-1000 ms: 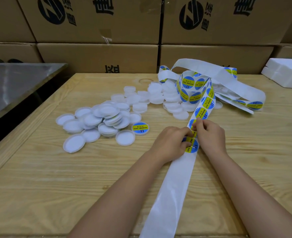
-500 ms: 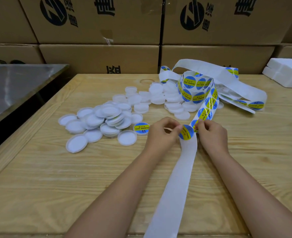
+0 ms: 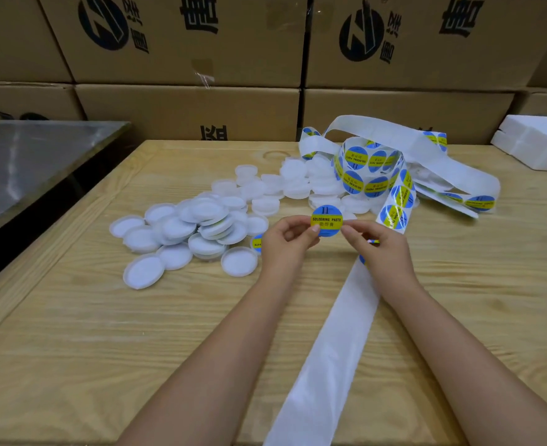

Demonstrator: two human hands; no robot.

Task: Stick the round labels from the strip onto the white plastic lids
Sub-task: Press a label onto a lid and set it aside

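Round label (image 3: 326, 221), in the grip between left hand (image 3: 286, 243) and right hand (image 3: 384, 252), read "SOLDERING PASTE" in black on its yellow band, with "11" on the blue above. Small Chinese characters below were too fine to read. Strip (image 3: 394, 214), beyond and right of the grip, carried the same print turned sideways. Cardboard boxes (image 3: 182, 43) far behind the grip bore a dark round logo and large Chinese characters, upside down.

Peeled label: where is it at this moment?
Head view, centre: the peeled label is pinched by its edges between the left hand and the right hand, above the table, right of the white lids, left of the label strip.
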